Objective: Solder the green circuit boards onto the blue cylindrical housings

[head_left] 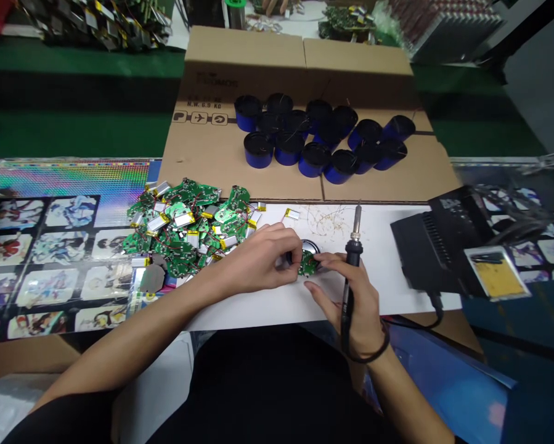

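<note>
My left hand point(270, 256) is closed at the left side of a small green circuit board point(307, 264), fingertips pressed together; what they pinch is hidden. The board lies by a round part with a shiny rim point(312, 248) on the white work surface point(262, 308). From the right, my right hand point(357, 296) holds a black soldering iron point(347, 302), its metal tip pointing up and away. The index finger and thumb of that hand are apart, with the index fingertip at the board's right edge.
Green circuit boards with silver batteries point(179, 231) are piled at left. Several blue cups with black tops point(313, 159) stand on a cardboard sheet point(203, 166) behind. A black soldering station point(438, 246) and a yellow sponge tray point(501, 274) are at right. Another person's hand point(275, 6) shows at top.
</note>
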Tool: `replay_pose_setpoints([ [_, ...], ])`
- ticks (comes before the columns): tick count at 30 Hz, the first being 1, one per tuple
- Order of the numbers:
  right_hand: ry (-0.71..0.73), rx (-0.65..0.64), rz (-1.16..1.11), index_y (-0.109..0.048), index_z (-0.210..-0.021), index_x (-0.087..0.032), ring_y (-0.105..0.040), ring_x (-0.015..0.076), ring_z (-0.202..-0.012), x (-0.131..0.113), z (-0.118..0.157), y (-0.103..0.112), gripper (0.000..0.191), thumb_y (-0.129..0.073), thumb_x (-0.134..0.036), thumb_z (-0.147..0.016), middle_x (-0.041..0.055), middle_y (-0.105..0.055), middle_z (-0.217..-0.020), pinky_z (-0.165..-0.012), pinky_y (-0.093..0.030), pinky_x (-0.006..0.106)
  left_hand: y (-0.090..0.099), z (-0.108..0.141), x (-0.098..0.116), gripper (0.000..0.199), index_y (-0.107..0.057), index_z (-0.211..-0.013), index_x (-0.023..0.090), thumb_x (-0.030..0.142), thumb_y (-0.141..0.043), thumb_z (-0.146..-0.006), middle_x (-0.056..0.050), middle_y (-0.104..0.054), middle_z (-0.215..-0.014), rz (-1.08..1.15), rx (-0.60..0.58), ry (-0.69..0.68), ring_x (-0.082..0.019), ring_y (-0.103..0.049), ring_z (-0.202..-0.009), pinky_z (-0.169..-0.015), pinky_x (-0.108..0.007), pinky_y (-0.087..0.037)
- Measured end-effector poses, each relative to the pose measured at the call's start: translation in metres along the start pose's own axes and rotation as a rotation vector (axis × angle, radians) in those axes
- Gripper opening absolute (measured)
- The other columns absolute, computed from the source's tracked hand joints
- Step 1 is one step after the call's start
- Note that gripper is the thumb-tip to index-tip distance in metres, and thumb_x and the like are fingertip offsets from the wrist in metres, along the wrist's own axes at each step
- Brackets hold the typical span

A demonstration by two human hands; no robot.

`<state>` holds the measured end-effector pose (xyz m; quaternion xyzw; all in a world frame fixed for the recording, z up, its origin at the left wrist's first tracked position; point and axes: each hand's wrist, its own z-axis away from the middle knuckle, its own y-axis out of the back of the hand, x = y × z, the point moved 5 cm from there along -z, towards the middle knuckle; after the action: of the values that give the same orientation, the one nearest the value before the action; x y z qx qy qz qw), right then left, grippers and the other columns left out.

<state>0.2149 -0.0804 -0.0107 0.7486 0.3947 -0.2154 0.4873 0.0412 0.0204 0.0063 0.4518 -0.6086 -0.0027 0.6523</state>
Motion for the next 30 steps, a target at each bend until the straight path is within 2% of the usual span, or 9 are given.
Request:
replay_pose_setpoints([
  [5,0.006,0.01,0.003,-0.061,-0.132,-0.028,-0.075,0.0259,-0.117,0.006,-0.006,-0.008,0.05,-0.081,-0.009,-0.091,0.0083,-0.077,-0.125,-0.101,-0.062,0.047,-0.003,0.001,-0.002,0.007,-0.066,-0.089,0.018,0.017,-0.065,-0.095,-0.001,-0.07,-0.091,-0.023,0.037,-0.012,-0.019,-0.06,-0.093,-0.09,-0.033,-0.046],
  [10,0.003,-0.036,-0.016,-0.06,-0.132,-0.029,-0.075,0.0254,-0.118,0.016,-0.013,-0.005,0.046,-0.079,-0.011,-0.093,0.0078,-0.078,-0.124,-0.104,-0.062,0.047,-0.007,0.003,-0.005,0.007,-0.07,-0.096,0.018,0.018,-0.065,-0.099,-0.004,-0.073,-0.099,-0.05,0.117,-0.02,-0.021,-0.062,-0.098,-0.09,-0.034,-0.049],
  [14,0.007,-0.05,-0.013,-0.06,-0.131,-0.028,-0.076,0.0259,-0.117,0.016,-0.015,-0.002,0.046,-0.078,-0.012,-0.093,0.008,-0.078,-0.124,-0.105,-0.06,0.049,-0.007,0.004,-0.004,0.009,-0.073,-0.098,0.019,0.02,-0.065,-0.102,-0.004,-0.075,-0.102,-0.06,0.144,-0.091,-0.02,-0.061,-0.099,-0.091,-0.034,-0.049],
  [18,-0.007,0.008,-0.035,-0.061,-0.13,-0.028,-0.075,0.027,-0.118,0.008,-0.014,-0.004,0.046,-0.079,-0.01,-0.091,0.0072,-0.078,-0.122,-0.107,-0.059,0.052,-0.007,0.005,-0.004,0.009,-0.074,-0.099,0.02,0.021,-0.066,-0.102,-0.004,-0.077,-0.104,-0.082,0.141,-0.131,-0.021,-0.061,-0.099,-0.092,-0.035,-0.049],
  [24,0.029,0.138,-0.011,-0.063,-0.126,-0.029,-0.077,0.0221,-0.1,-0.004,-0.014,-0.014,0.047,-0.078,-0.005,-0.09,0.0015,-0.078,-0.108,-0.095,-0.063,0.044,-0.007,0.006,-0.006,0.005,-0.074,-0.101,0.02,0.021,-0.069,-0.101,-0.004,-0.077,-0.106,-0.09,0.155,-0.139,-0.021,-0.061,-0.1,-0.091,-0.035,-0.048],
  [30,0.006,0.119,0.045,-0.062,-0.125,-0.029,-0.076,0.0217,-0.094,-0.002,-0.012,-0.013,0.043,-0.075,-0.006,-0.091,-0.0002,-0.077,-0.102,-0.091,-0.064,0.043,-0.006,0.006,-0.007,0.006,-0.073,-0.101,0.02,0.022,-0.068,-0.104,-0.004,-0.076,-0.107,-0.061,0.12,-0.139,-0.021,-0.061,-0.102,-0.094,-0.035,-0.048],
])
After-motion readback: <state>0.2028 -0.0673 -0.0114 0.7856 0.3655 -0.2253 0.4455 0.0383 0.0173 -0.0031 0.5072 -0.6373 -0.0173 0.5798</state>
